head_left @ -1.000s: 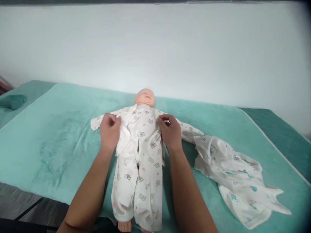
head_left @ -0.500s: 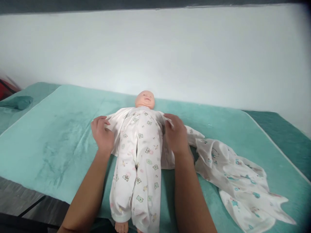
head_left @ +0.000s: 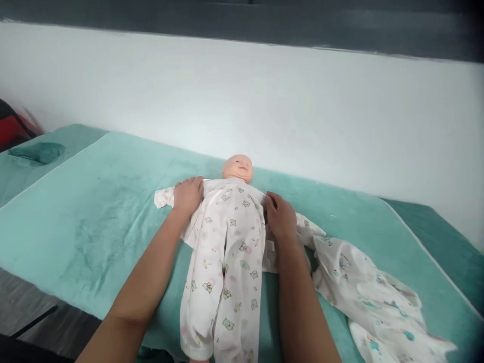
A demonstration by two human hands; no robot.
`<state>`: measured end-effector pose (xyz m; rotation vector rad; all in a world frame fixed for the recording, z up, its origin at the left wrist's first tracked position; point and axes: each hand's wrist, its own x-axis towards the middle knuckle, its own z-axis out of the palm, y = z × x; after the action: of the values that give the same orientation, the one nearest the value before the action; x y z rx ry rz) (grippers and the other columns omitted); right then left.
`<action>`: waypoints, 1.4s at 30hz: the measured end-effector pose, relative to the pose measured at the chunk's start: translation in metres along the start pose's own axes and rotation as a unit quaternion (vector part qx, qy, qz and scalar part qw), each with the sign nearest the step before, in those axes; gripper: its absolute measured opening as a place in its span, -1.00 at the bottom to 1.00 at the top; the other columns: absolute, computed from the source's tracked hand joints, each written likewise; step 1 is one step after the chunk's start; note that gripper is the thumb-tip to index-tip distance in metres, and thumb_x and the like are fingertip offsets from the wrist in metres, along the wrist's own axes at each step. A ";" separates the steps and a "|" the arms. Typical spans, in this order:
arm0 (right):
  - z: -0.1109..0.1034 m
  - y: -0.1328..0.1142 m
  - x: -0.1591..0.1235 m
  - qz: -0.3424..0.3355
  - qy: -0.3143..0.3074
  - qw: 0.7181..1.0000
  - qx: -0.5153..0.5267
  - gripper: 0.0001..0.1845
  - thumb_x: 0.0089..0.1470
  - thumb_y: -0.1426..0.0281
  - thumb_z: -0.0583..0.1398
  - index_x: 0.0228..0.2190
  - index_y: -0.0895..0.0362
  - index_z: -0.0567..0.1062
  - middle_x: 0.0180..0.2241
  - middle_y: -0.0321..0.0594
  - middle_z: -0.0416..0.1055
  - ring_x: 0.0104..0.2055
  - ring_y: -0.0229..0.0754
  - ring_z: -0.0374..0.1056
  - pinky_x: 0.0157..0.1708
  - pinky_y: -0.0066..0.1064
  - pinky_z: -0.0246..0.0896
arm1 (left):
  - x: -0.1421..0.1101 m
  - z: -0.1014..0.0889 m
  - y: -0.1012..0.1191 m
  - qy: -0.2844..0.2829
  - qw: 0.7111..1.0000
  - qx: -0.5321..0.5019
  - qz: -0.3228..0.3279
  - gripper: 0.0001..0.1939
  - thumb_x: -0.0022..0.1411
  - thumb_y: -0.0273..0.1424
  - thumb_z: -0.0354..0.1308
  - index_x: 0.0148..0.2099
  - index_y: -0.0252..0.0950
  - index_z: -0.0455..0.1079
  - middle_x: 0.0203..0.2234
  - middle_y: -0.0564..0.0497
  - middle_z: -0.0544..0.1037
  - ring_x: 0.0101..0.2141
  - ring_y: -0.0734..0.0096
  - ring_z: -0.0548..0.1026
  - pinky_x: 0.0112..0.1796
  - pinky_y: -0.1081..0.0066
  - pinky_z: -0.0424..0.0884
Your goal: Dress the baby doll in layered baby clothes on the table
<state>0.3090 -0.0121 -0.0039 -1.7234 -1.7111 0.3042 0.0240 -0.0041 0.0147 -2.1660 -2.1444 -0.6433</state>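
A baby doll (head_left: 239,168) lies on its back, head toward the wall. It wears a white long-sleeved baby shirt (head_left: 192,226) and white trousers (head_left: 242,272) printed with bears, which cover its front nearly up to the neck. My left hand (head_left: 189,196) is closed over the shirt at the doll's shoulder and upper arm, on the left of the picture; the sleeve end sticks out beyond it. My right hand (head_left: 280,217) has curled fingers on the shirt by the opposite shoulder. Its fingertips are partly hidden.
Another white printed garment (head_left: 374,292) lies crumpled to the right, touching the right sleeve's end. The doll rests on a green padded bed cover (head_left: 109,227) against a white wall (head_left: 242,101). A red and black object (head_left: 13,126) stands at the far left.
My left hand has moved right and up onto the doll's shoulder, uncovering the sleeve end. My right hand stays near the other shoulder. The camera view has tilted and shifted.
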 end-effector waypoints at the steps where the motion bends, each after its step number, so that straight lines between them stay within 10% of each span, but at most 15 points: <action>1: -0.003 -0.002 0.000 0.008 0.005 1.000 0.019 -0.50 0.24 0.14 0.03 0.01 0.15 0.53 0.03 -0.01 0.52 0.10 0.11 0.37 0.17 0.02 0.17 | 0.000 0.001 -0.002 0.000 1.000 0.010 -0.015 -0.61 0.47 -0.36 -0.18 0.11 -0.18 0.44 -0.09 -0.10 0.63 -0.07 0.11 0.55 -0.09 0.16 0.31; 6: -0.010 -0.073 0.004 -0.083 0.011 0.993 0.088 -0.58 0.25 0.18 0.08 0.06 0.06 0.45 0.09 -0.11 0.45 0.14 -0.03 0.35 0.13 -0.17 0.25 | 0.000 0.006 -0.005 0.002 0.999 0.023 -0.026 -0.63 0.46 -0.38 -0.17 0.08 -0.20 0.43 -0.13 -0.11 0.63 -0.10 0.12 0.55 -0.12 0.19 0.27; 13: 0.044 -0.185 0.036 -0.239 -0.283 0.897 -0.242 -0.73 0.29 0.33 0.09 -0.14 0.14 0.55 -0.07 0.03 0.52 -0.02 0.08 0.41 -0.11 -0.19 0.31 | -0.002 0.005 -0.008 -0.008 1.000 0.008 -0.019 -0.69 0.35 -0.45 -0.03 0.03 -0.16 0.45 -0.15 -0.07 0.63 -0.11 0.10 0.55 -0.13 0.20 0.27; 20: 0.050 -0.157 0.029 -0.250 -0.246 0.906 -0.235 -0.60 0.24 0.35 0.11 0.08 0.09 0.48 0.02 -0.01 0.50 0.05 0.18 0.39 -0.01 -0.06 0.23 | -0.005 0.007 -0.011 0.020 1.000 -0.013 -0.001 -0.63 0.42 -0.45 -0.12 0.11 -0.17 0.43 -0.09 -0.10 0.63 -0.07 0.12 0.55 -0.12 0.20 0.31; 42: -0.025 -0.115 0.039 -0.086 -0.165 0.978 -0.091 -0.68 0.15 0.34 0.16 -0.12 -0.10 0.63 -0.21 -0.23 0.60 -0.20 0.04 0.44 -0.29 -0.23 0.18 | -0.012 0.002 -0.025 0.051 0.975 -0.178 -0.125 -0.65 0.43 -0.32 -0.09 -0.03 -0.15 0.54 -0.19 -0.02 0.67 -0.20 0.19 0.58 -0.25 0.29 0.40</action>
<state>0.2375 0.0064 0.0959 -1.7084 -2.1751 0.3822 0.0009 -0.0138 0.0022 -1.9621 -2.4212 -1.2128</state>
